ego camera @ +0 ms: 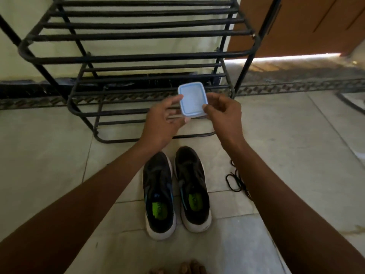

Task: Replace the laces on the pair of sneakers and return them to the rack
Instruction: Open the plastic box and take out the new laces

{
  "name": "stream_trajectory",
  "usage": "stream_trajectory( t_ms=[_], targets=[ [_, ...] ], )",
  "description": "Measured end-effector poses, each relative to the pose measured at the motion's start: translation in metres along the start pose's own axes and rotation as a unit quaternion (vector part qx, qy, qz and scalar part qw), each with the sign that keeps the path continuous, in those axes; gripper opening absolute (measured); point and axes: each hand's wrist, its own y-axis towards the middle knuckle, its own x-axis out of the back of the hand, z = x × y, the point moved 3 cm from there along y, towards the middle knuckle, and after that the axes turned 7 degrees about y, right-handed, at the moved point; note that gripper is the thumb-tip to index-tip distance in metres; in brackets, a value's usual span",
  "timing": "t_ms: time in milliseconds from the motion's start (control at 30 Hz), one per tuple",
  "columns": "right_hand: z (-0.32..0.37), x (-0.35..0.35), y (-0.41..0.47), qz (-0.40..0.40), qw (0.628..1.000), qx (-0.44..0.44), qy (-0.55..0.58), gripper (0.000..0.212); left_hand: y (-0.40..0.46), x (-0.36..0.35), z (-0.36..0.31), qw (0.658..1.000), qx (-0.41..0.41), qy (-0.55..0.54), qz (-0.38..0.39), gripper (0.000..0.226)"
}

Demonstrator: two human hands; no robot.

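While hands hold one container (192, 99), two sneakers (176, 192) wait.

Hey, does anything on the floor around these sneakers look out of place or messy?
Yes: a black lace lies loose and tangled on the tiles to the right of the sneakers, partly hidden by the right forearm. The sneakers themselves stand neatly side by side.

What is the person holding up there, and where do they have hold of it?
A small lidded box: right hand pinches its right edge, left hand grips its left side.
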Motion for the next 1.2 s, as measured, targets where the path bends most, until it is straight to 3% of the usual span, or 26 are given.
stream_trajectory(
  t_ms=[67, 200, 433, 733, 933, 1100, 1200],
  targets=[
    [0.000, 0.004, 0.018, 0.018, 1.000, 0.003, -0.007, 0.043, 0.025, -0.007, 0.001, 1.000, -0.009, 0.019, 0.007, 0.065],
    [0.000, 0.009, 0.050, 0.039, 0.998, 0.047, -0.025, 0.036, 0.068, -0.022, 0.004, 0.995, -0.056, 0.083, 0.006, 0.067],
    [-0.021, 0.004, 0.096, 0.005, 0.994, 0.079, -0.079, 0.035, 0.123, -0.039, 0.016, 0.992, -0.066, 0.107, 0.028, 0.063],
    [-0.033, -0.002, 0.121, -0.010, 0.991, 0.071, -0.111, 0.032, 0.143, -0.048, 0.025, 0.975, -0.101, 0.195, 0.029, 0.056],
    [-0.027, 0.006, 0.106, -0.024, 0.992, 0.064, -0.108, 0.030, 0.132, -0.046, 0.022, 0.969, -0.125, 0.211, 0.036, 0.073],
    [-0.022, 0.019, 0.060, -0.133, 0.987, 0.090, -0.027, 0.018, 0.087, -0.028, 0.017, 0.962, -0.147, 0.205, -0.105, 0.048],
    [-0.026, 0.012, 0.026, -0.142, 0.982, 0.127, -0.009, 0.014, 0.042, -0.008, 0.014, 0.947, -0.206, 0.161, -0.187, 0.027]
  ],
)
